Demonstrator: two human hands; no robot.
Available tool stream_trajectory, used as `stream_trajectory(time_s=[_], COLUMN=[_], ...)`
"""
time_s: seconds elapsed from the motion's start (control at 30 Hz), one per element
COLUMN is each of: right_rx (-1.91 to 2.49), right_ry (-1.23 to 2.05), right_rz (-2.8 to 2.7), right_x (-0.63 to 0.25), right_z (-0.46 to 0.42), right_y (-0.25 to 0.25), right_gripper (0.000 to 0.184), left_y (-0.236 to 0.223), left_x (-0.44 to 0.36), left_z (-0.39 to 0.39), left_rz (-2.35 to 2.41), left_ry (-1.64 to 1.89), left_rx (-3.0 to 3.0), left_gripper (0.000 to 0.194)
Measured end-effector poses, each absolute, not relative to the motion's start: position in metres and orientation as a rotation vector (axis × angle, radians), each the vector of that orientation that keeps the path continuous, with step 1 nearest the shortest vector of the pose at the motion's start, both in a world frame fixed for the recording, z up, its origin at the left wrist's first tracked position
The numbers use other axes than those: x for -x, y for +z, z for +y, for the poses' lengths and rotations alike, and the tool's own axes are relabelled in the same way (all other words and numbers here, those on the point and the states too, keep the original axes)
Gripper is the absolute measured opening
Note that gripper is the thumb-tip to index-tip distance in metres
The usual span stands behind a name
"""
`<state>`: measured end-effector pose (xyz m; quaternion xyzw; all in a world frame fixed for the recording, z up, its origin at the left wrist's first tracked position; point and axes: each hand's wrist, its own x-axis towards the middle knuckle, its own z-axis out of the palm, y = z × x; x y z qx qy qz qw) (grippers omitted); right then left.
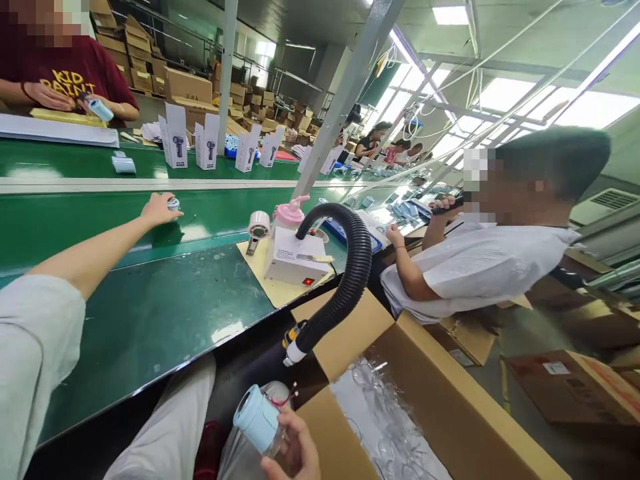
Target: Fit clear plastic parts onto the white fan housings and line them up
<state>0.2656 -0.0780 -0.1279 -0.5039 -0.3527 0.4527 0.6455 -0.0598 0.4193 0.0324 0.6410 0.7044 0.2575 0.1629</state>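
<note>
My left hand [159, 209] is stretched out over the green conveyor belt [65, 217]. Its fingers pinch a small light-blue round part [173, 205]; whether that part touches the belt I cannot tell. Low in the view, above my lap, my right hand [299, 445] is closed on a light-blue cylindrical housing [257, 420]. Thin red wires [287, 398] stick out of the housing, and its lower end looks clear. To the right of this hand an open carton [450, 393] holds many clear plastic pieces [380, 413].
A white machine [295, 257] with a black corrugated hose [360, 267] stands on the green worktable [165, 320], by a pink pump bottle [290, 213]. Several white boxes [175, 137] line the far belt. One co-worker [490, 267] sits at right, another [95, 73] opposite.
</note>
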Motion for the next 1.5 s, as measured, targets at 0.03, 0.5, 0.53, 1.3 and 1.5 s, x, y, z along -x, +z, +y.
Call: stream_trajectory(time_s=[0.03,0.5,0.53,1.3,1.5], right_rx=[1.111,1.099,1.096,1.131,1.097], right_ry=[1.03,1.06,1.064,1.315,1.438], right_rz=[-0.868,-1.194,-1.209,-1.202,-1.137], right_x=[-0.263,-0.247,-0.246,-0.243,-0.239], right_z=[-0.071,-0.047,-0.048,-0.079,-0.073], right_y=[-0.126,-0.032,-0.03,-0.001,0.001], right_gripper=[0.052,0.038,0.038,0.042,0.044], left_y=[0.032,0.073,0.073,0.003,0.004], left_x=[0.068,0.004,0.003,-0.002,0.002], left_z=[0.411,0.214,0.184,0.021,0.019], left_rz=[2.006,1.05,0.85,0.47,0.489], left_ry=[0.735,0.424,0.308,0.436,0.448], left_rx=[-1.827,-1.881,-1.8,-1.49,-1.502], left_gripper=[0.044,0.054,0.053,0.071,0.07])
